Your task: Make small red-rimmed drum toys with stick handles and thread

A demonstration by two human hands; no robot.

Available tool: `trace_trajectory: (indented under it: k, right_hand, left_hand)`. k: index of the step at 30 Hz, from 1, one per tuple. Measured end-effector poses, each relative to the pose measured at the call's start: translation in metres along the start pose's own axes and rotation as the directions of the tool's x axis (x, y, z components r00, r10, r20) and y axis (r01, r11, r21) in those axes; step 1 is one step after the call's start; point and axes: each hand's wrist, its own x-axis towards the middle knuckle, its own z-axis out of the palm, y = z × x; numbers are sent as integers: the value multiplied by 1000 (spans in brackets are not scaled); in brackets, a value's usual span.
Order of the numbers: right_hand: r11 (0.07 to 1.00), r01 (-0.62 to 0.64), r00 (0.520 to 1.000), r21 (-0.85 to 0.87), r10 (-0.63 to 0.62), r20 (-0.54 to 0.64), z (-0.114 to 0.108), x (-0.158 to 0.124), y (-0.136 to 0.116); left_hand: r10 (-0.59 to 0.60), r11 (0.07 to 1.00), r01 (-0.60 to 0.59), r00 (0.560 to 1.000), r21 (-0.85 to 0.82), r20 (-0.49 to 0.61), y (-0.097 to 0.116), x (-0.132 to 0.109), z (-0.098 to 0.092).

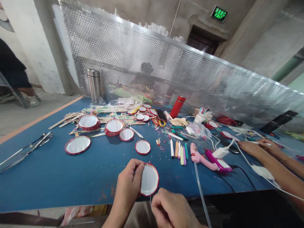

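My left hand grips the upper left edge of a round white disc with a red rim, like a jar lid, over the table's front edge. A thin pale thread runs down across its face to my right hand. There the fingers are curled closed on the thread; their tips are partly hidden. Beyond lie a smaller red-rimmed disc and another disc. A large disc lies farther left, near two stacks of similar discs.
Right of my hands are several markers, a pink glue gun with a clear stick, and a purple power strip with cables. Eyeglasses lie left. Behind stand a steel flask, a red bottle and a perforated metal screen. Another person's arms work at right.
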Motion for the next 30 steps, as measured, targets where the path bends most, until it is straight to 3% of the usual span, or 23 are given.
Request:
trace_trajectory:
  k: [3, 7, 11, 13, 16, 19, 22, 26, 30]
  right_hand:
    - [992, -103, 991, 78, 95, 97, 13, 0, -3]
    - [940, -110, 993, 323, 119, -10, 17, 2, -6]
    - [952, -178, 964, 250, 118, 238, 13, 7, -11]
    - [940, -233, 960, 248, 183, 210, 15, 7, -11]
    - [855, -300, 951, 424, 301, 66, 19, 3, -9]
    - [681, -409, 904, 607, 393, 168, 19, -1, -9]
    - [539, -486, 857, 688, 447, 255, 19, -1, -12]
    - [484, -494, 845, 722, 462, 269, 22, 0, -15]
    - [496, -475, 855, 727, 457, 248, 27, 0, -11]
  left_hand:
    - [41, 997, -41, 999, 61, -1, 1, -1, 0]
    - [80, 990, -79, 997, 121, -4, 0, -2, 1]
    - [71, 989, -70, 997, 129, -5, 0, -1, 1]
    - [45, 993, -43, 999, 110, -23, 1, 0, 0]
    - [-1, 998, 5, 998, 55, -59, 2, 0, 0]
    - [-54, 998, 52, 996, -19, -75, 2, -1, 0]
    - [-94, 993, 88, 993, -81, -68, 2, -2, 0]
    - [-96, 992, 91, 994, -88, -53, 0, -2, 1]
    - [-87, 992, 80, 994, -94, -68, -1, -2, 1]
